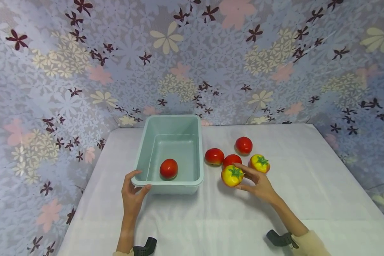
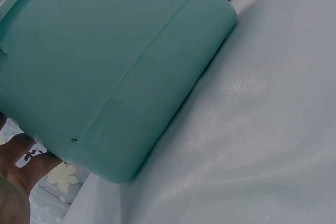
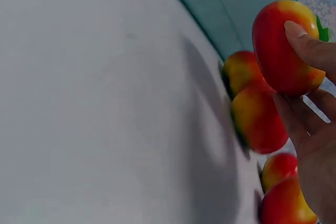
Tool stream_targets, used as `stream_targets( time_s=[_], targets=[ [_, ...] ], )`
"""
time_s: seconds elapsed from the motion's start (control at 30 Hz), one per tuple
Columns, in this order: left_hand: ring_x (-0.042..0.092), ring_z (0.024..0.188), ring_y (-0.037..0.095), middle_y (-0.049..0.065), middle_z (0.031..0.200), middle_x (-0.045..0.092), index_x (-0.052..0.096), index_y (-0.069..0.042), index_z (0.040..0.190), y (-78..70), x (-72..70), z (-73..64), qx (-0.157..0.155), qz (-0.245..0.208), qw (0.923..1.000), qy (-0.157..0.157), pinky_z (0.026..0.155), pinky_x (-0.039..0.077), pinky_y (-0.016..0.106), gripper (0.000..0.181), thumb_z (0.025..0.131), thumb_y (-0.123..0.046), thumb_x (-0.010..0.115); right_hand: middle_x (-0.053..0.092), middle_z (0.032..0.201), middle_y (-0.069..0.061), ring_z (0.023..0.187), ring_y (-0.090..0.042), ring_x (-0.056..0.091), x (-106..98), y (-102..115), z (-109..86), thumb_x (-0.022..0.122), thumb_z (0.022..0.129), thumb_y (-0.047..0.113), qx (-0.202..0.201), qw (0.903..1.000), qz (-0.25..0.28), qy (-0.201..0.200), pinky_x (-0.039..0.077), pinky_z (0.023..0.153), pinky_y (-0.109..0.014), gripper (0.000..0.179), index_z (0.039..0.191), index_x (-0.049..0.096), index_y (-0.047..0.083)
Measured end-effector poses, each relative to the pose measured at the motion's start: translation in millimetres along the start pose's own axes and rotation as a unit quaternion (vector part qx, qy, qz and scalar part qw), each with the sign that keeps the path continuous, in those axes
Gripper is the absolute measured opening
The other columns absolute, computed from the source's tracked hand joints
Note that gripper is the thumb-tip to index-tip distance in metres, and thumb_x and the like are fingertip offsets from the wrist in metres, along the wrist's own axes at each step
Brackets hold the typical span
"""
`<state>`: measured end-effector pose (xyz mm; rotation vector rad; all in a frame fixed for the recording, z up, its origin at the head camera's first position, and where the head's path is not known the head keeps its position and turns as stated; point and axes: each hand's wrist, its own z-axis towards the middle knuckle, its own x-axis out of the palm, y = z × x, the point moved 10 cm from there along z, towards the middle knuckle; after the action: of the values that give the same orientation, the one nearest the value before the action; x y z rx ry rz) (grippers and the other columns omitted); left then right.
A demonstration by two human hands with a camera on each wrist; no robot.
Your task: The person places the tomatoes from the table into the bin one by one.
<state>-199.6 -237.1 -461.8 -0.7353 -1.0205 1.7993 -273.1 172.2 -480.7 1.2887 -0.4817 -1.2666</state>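
My left hand [image 1: 132,193] grips the near left corner of a pale green plastic bin [image 1: 171,183], fingers over the rim and thumb at the front edge. A red tomato [image 1: 169,169] lies inside the bin near its front wall. To the bin's right, my right hand [image 1: 259,185] pinches a red-and-yellow tomato [image 1: 232,176] with a green leafy top between thumb and fingers. The right wrist view shows that held tomato [image 3: 283,51] raised above the cloth, its red side towards the camera. In the left wrist view the bin's outer wall [image 2: 115,61] hides most of the left hand.
Beyond the held tomato sit several others on the white cloth [image 1: 224,220]: red ones [image 1: 214,156] beside the bin and at the back [image 1: 244,145], plus a yellow-topped one [image 1: 260,163] by the right fingers. Flowered fabric [image 1: 192,64] hangs behind and along both sides.
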Motion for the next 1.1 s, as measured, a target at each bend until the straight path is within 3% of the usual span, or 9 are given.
stream_targets(
  time_s=[0.4, 0.57, 0.73, 0.93, 1.1],
  targets=[
    [0.059, 0.104, 0.015, 0.004, 0.123, 0.056, 0.055, -0.002, 0.122, -2.5, 0.2, 5.1, 0.011, -0.011, 0.9998, 0.008, 0.072, 0.052, 0.015, 0.057, 0.07, 0.016, 0.073, 0.052, 0.142, -0.019, 0.132, -0.003, 0.046, 7, 45, 49.2, 0.078, 0.075, -0.006, -0.057, 0.9979, 0.002, 0.029, 0.042, 0.103, -0.018, 0.07, 0.139, 0.05, 0.0],
    [0.059, 0.106, 0.013, 0.004, 0.124, 0.055, 0.054, 0.0, 0.123, -4.4, 0.4, 7.0, 0.014, -0.01, 0.9998, 0.011, 0.073, 0.052, 0.015, 0.058, 0.071, 0.016, 0.073, 0.054, 0.141, -0.014, 0.13, -0.004, 0.049, 10, 64, 70.5, 0.079, 0.077, 0.001, -0.052, 0.9983, -0.002, 0.025, 0.043, 0.102, -0.019, 0.068, 0.14, 0.052, 0.005],
    [0.059, 0.102, 0.011, 0.006, 0.122, 0.056, 0.055, 0.0, 0.121, -7.3, -2.0, 7.7, 0.014, -0.004, 0.9999, 0.005, 0.072, 0.052, 0.014, 0.058, 0.069, 0.019, 0.072, 0.055, 0.14, -0.017, 0.127, -0.006, 0.052, 17, 79, 90.8, 0.076, 0.08, -0.001, -0.054, 0.9982, 0.021, 0.016, 0.047, 0.1, -0.023, 0.065, 0.14, 0.051, 0.003],
    [0.06, 0.102, 0.01, 0.004, 0.121, 0.056, 0.054, 0.004, 0.12, -6.0, -1.6, 9.6, 0.003, -0.001, 0.9999, 0.01, 0.073, 0.052, 0.016, 0.056, 0.069, 0.021, 0.071, 0.055, 0.14, -0.015, 0.124, -0.006, 0.054, 28, 87, 113.4, 0.075, 0.082, 0.002, -0.056, 0.9977, 0.038, 0.011, 0.046, 0.102, -0.024, 0.063, 0.14, 0.051, 0.004],
    [0.06, 0.108, 0.015, 0.006, 0.124, 0.056, 0.052, 0.007, 0.121, -5.0, 0.0, 9.0, 0.012, -0.003, 0.9999, 0.012, 0.073, 0.053, 0.016, 0.057, 0.069, 0.017, 0.073, 0.054, 0.142, -0.011, 0.128, -0.015, 0.053, 39, 87, 127.9, 0.075, 0.083, 0.006, -0.05, 0.9978, 0.038, 0.022, 0.043, 0.107, -0.041, 0.062, 0.141, 0.051, 0.008]
  ],
)
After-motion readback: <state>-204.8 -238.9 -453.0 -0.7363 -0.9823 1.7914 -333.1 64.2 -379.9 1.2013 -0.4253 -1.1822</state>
